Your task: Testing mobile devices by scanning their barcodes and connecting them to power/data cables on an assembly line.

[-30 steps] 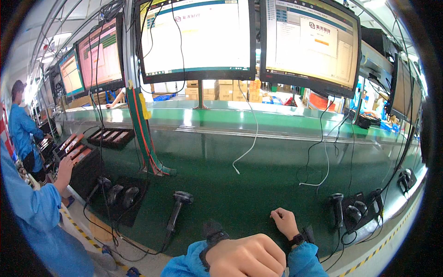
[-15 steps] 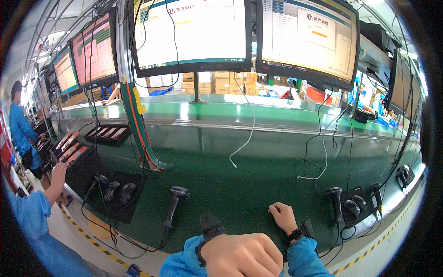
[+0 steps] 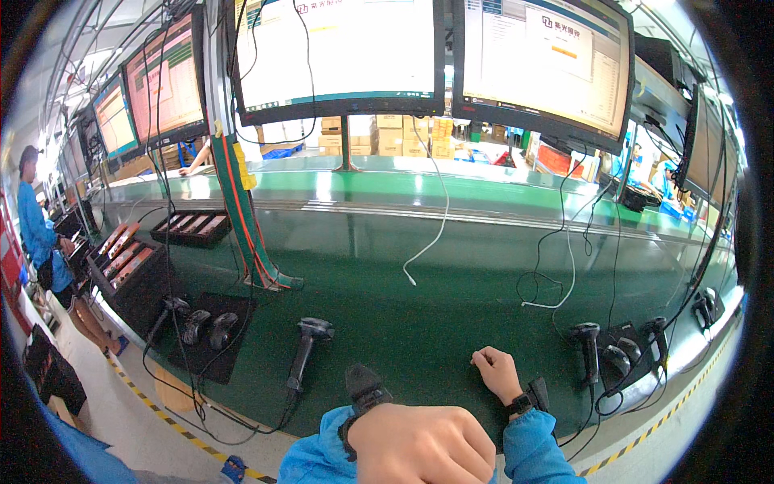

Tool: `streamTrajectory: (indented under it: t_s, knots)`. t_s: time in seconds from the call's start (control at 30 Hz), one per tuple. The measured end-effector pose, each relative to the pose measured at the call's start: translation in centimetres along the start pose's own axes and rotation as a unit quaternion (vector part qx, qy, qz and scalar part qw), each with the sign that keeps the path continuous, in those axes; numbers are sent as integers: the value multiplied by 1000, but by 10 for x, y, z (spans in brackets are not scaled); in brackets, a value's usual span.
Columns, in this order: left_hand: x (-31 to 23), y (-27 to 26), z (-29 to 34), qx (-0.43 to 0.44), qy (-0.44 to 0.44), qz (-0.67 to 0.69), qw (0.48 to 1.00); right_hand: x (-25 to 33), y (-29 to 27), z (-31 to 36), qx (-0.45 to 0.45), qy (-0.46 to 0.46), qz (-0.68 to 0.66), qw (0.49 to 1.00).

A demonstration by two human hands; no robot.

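Note:
My left hand (image 3: 423, 444) is close in front at the bottom, back of the hand up, its fingers curled into a fist. Nothing shows in it, though its palm is hidden. Beyond it and to the right, my right hand (image 3: 496, 375) rests on the green bench top (image 3: 419, 323), its fingers curled in loosely with nothing visible between them. Each wrist wears a black strap with a black piece on it. Nearest my left hand is a black handheld barcode scanner (image 3: 306, 355). Another barcode scanner (image 3: 590, 355) lies to the right of my right hand.
Two monitors (image 3: 339, 56) hang ahead. Computer mice (image 3: 222, 331) lie on a black mat at left; more mice (image 3: 618, 359) lie at right. A black crate (image 3: 129, 270) with long parts stands at left. A white cable (image 3: 443, 210) dangles ahead. A person (image 3: 36, 226) stands far left.
A co-worker's arm at the left has drawn back from the black crate. A dark box-shaped thing now shows at the lower left. My hands hold almost the same pose; the view has shifted slightly.

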State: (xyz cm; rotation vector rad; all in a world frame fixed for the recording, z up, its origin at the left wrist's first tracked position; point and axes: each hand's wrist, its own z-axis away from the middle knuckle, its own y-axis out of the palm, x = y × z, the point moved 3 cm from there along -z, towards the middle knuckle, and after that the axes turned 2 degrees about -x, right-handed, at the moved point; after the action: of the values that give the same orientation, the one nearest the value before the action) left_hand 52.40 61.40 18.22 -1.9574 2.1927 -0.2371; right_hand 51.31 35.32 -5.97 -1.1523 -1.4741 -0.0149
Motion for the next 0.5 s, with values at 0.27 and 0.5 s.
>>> streamTrajectory:
  t_s: [0.27, 0.5]
  knots:
    - [-3, 7, 4, -37, 76, -45, 995, 0, -4, 1, -6, 8, 7, 1000]
    - [-11, 0, -11, 47, 16, -35, 998, 7, -2, 4, -2, -7, -14, 1000]
